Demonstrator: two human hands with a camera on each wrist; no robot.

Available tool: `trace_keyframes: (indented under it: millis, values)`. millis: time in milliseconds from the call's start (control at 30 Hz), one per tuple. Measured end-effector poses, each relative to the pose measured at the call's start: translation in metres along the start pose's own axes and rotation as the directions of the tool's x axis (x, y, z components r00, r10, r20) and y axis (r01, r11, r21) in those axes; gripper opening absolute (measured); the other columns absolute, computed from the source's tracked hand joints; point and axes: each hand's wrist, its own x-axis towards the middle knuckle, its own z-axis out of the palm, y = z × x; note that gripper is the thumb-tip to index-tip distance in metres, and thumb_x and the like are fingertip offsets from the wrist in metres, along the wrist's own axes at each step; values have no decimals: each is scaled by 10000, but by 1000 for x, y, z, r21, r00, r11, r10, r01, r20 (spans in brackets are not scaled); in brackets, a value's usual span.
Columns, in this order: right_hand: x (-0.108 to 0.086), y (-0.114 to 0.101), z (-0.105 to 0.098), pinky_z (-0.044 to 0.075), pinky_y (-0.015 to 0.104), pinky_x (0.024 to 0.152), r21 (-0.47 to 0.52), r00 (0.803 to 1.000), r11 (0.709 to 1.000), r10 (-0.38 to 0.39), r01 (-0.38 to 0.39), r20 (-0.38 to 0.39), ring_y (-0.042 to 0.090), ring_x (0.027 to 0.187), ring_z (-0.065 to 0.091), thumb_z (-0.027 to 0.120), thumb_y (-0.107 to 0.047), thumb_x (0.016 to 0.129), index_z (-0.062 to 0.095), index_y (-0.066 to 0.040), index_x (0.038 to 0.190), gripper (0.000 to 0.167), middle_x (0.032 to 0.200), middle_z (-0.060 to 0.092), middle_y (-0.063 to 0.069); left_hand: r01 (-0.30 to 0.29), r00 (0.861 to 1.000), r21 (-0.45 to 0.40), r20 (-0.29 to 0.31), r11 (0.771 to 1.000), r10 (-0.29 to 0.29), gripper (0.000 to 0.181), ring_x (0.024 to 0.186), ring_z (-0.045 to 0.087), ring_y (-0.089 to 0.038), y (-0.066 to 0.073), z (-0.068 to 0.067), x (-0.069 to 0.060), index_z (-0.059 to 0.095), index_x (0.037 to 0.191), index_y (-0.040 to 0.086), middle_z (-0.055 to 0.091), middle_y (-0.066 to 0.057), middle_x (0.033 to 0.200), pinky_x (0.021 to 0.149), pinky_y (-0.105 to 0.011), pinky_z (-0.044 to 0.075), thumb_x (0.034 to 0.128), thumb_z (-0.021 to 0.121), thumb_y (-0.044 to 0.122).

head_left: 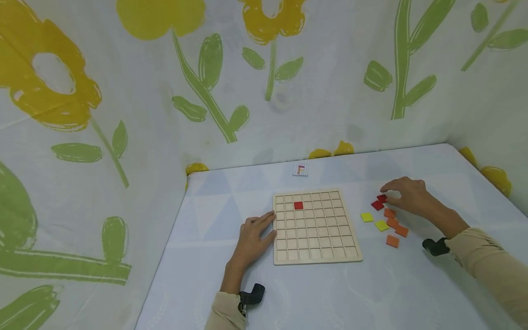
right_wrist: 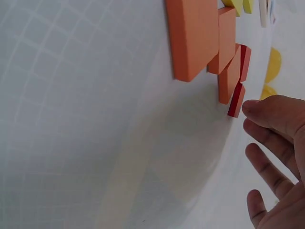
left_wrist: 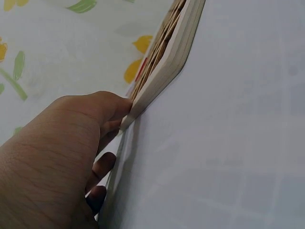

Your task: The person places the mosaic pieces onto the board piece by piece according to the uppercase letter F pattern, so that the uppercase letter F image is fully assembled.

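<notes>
- Creased tan sleeves (head_left: pixel 226 311) are covering both forearms at the near side, and a smooth black wrist device (head_left: pixel 252 294) is jutting from the left cuff.
- With its grasp released, the left hand (head_left: pixel 252 236) is resting its fingers along the board's left edge.
- Curved but unclenched, the right hand (head_left: pixel 408 196) is hovering over the far end of the loose tiles, its fingers spreading just beside a red tile (head_left: pixel 382 198); whether they are touching it, I cannot tell.
- Another flat red tile (head_left: pixel 377 205) is lying close to that one, slightly left and nearer.
- Four thick, matte orange tiles (head_left: pixel 392 241) are trailing toward the near side, the nearest one lying slightly apart.
- Two bright yellow square tiles (head_left: pixel 366 217) are lying left of the orange ones.
- Pale and wooden, the square grid board (head_left: pixel 359 257) is lying flat between the hands, showing rounded corners and raised ridges; a seated red square (head_left: pixel 299 206) is filling one cell toward its far left.
- Beyond it, a small printed card (head_left: pixel 300 170) is lying on the pale, triangle-patterned tabletop (head_left: pixel 206 270).
- Flower-printed fabric (head_left: pixel 148 91) is hanging behind and at the left.
</notes>
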Motion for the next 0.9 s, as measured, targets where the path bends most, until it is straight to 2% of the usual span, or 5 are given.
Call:
trace_keyframes:
  millis: [233,367,600,900]
  values:
    - [3,1,3,312,646,838,9,999,1000,12,-12,34,478,1157,485,748,-63,857,713,-7,1157,307,1202,653,265,-8,1000,-18,7,1000,8,515,1258,447,-222,0,-2,0,533,1473,224,441,138,1530,1010,-497,325,983,600,370]
    - [4,3,6,315,633,820,10,1000,1000,-9,8,30,463,1135,506,745,-41,848,724,-9,1133,287,1167,674,246,-20,1000,-15,5,1000,20,513,1257,447,-216,-2,-1,0,530,1475,227,437,135,1535,999,-490,328,987,592,371]
    - [2,5,11,306,649,886,-47,999,999,-2,4,33,455,1163,470,755,-72,863,716,-24,1136,280,1204,629,252,-40,999,-28,-10,999,39,507,1273,442,-238,-3,0,-1,541,1466,210,448,121,1529,1006,-502,323,984,599,359]
    - [3,-1,5,287,658,905,-35,1000,999,-17,17,9,451,1152,480,770,-84,854,720,-7,1112,274,1176,649,241,-39,999,-23,-9,999,39,504,1261,449,-241,-3,0,0,540,1467,207,452,107,1529,989,-489,333,988,599,354]
